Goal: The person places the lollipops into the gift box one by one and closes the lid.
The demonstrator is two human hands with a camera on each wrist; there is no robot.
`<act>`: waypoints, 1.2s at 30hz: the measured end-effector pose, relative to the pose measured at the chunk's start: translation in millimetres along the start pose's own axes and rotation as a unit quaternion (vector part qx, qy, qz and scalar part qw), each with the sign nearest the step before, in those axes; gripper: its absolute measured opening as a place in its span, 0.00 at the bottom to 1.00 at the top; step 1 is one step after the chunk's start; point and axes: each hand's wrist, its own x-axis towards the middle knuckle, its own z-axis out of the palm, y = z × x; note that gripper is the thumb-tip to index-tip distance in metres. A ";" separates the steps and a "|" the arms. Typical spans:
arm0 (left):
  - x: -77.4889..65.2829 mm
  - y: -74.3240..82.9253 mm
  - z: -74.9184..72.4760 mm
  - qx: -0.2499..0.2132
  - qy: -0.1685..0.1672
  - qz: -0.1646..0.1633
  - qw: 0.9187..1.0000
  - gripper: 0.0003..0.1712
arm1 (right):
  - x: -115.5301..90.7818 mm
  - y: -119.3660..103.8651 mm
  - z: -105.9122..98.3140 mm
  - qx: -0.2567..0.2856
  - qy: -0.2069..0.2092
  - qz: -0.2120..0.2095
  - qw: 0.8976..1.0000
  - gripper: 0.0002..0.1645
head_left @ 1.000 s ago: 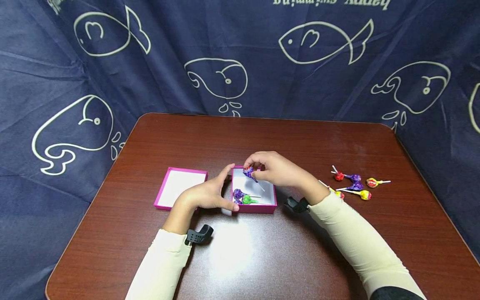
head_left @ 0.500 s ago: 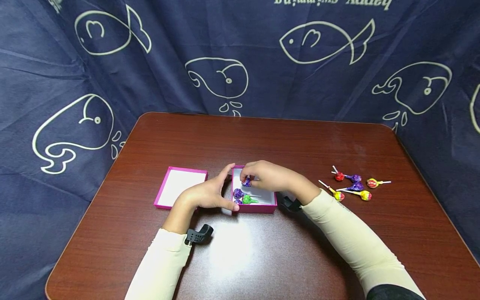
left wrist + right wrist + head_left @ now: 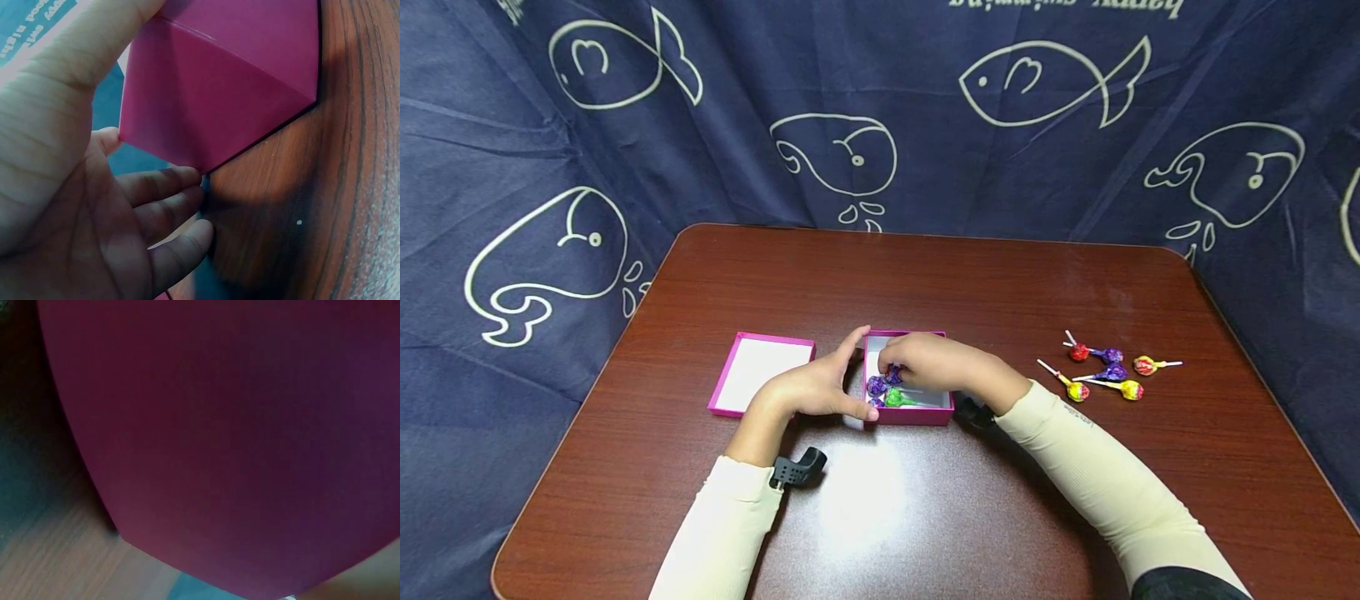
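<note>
An open pink box (image 3: 917,419) with a pale inside stands mid-table in the head view. My left hand (image 3: 812,387) holds its left side, thumb at the front corner and index finger at the back corner; the left wrist view shows the box's outer walls (image 3: 200,94) beside the fingers (image 3: 165,209). Reaching down into the box, my right hand (image 3: 940,362) pinches a purple-wrapped lollipop (image 3: 893,375), its stick hidden under the hand. Close by in the box lie a purple lollipop (image 3: 876,386), a green one (image 3: 894,398) and another purple one (image 3: 876,403) near my left thumb.
The box's pink-rimmed lid (image 3: 763,371) lies inside up to the left, partly behind my left hand. Right of the box several lollipops are scattered, among them a red one (image 3: 1078,352), a yellow one (image 3: 1078,392) and a purple one (image 3: 1114,372). Dark wall (image 3: 219,444) fills the right wrist view.
My right hand has moved down and nearer, lowering the purple lollipop from the box's back to beside the others inside. My left hand has stayed on the box.
</note>
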 end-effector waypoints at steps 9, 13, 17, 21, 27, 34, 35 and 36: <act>0.6 0.3 -0.3 0.001 0.002 0.007 1.000 0.72 | 0.8 -1.4 2.1 -0.005 -0.003 0.008 1.000 0.13; 1.0 -0.5 0.0 0.004 0.003 0.003 1.000 0.72 | 0.0 -1.6 3.0 -0.008 -0.005 0.023 1.000 0.13; 0.9 -0.1 0.1 0.007 0.005 0.003 1.000 0.72 | -0.8 -2.4 3.0 -0.018 -0.009 0.031 0.999 0.14; 1.2 0.0 0.5 0.005 0.006 0.005 1.000 0.73 | -0.5 -3.9 2.4 -0.025 -0.011 0.037 0.999 0.13; 1.6 -1.1 0.8 0.005 0.007 0.003 1.000 0.73 | 1.2 -4.1 3.4 -0.034 -0.008 0.038 0.999 0.11; 0.6 -0.3 0.3 0.008 0.005 0.001 1.000 0.72 | 1.7 -2.2 4.9 -0.024 -0.003 0.024 0.999 0.11; 0.8 -0.5 0.5 0.008 0.005 0.002 1.000 0.72 | 1.5 -2.0 5.0 -0.023 -0.001 0.022 1.000 0.11; 1.0 -0.8 0.6 0.009 0.006 0.001 1.000 0.72 | 1.2 -2.0 5.2 -0.023 0.000 0.020 1.000 0.11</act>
